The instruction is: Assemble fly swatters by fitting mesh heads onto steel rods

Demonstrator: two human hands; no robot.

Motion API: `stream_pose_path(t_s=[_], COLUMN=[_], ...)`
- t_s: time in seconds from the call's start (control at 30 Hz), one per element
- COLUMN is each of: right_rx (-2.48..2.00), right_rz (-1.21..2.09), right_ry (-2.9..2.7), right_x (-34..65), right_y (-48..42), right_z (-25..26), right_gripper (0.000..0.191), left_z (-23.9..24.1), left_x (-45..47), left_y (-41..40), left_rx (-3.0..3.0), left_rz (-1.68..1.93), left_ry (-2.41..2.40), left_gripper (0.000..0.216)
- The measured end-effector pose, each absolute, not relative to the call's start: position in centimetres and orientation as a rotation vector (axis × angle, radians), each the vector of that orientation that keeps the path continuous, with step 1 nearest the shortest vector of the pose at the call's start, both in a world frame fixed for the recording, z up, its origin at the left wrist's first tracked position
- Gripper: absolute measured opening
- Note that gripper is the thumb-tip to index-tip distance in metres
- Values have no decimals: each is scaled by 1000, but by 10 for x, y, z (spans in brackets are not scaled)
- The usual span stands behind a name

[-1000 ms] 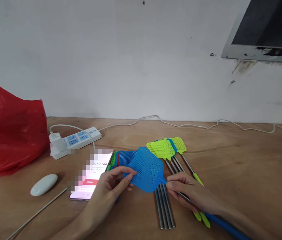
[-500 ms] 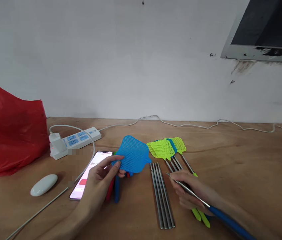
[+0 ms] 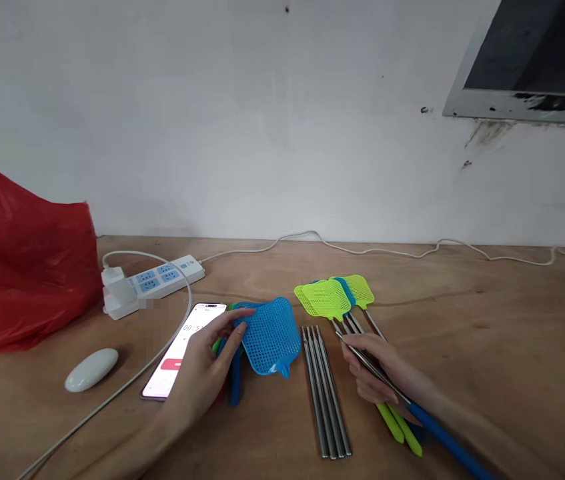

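My left hand (image 3: pixel 212 350) pinches the edge of a blue fly swatter head (image 3: pixel 273 337), whose short socket points down and to the right. Beneath it lie more swatter parts, partly hidden, with a blue handle (image 3: pixel 235 379) showing. My right hand (image 3: pixel 375 363) is closed around a metal rod (image 3: pixel 373 368) with a blue handle (image 3: pixel 449 440), its bare tip pointing up and left. Between the hands lie several bare metal rods (image 3: pixel 326 400) side by side. Fly swatters with yellow-green heads (image 3: pixel 326 299) lie behind and under my right hand.
A lit phone (image 3: pixel 182 353) lies left of my left hand. Farther left are a white mouse-shaped object (image 3: pixel 92 369), a white power strip (image 3: pixel 155 287) with a cable, and a red plastic bag (image 3: pixel 27 267). A thin white cord (image 3: pixel 372 251) runs along the wall.
My left hand has turned the blue swatter head, so its socket has swung from pointing right to pointing downward. The rod in my right hand has shifted slightly and tilts more steeply.
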State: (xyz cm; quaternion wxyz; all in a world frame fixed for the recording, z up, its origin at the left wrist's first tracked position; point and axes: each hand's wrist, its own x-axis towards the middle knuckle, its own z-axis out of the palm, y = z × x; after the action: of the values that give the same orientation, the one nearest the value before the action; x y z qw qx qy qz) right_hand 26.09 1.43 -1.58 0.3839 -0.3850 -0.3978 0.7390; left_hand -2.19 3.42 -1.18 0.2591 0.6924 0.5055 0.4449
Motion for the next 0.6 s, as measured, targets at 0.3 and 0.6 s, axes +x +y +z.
stream_pose_path(t_s=[0.3,0.6], right_rx=[-985,-984], right_rz=[1888,1872], right_ry=[-1089,-1078], right_x=[262,261], right_y=[16,17], right_z=[-19,-22], right_gripper=[42,44], left_z=[-15,-9], left_x=[-22,-12], left_y=[41,24], left_rx=[2266,2696], left_rz=[1173,745], left_ry=[1471,1158], left_gripper=[39,35])
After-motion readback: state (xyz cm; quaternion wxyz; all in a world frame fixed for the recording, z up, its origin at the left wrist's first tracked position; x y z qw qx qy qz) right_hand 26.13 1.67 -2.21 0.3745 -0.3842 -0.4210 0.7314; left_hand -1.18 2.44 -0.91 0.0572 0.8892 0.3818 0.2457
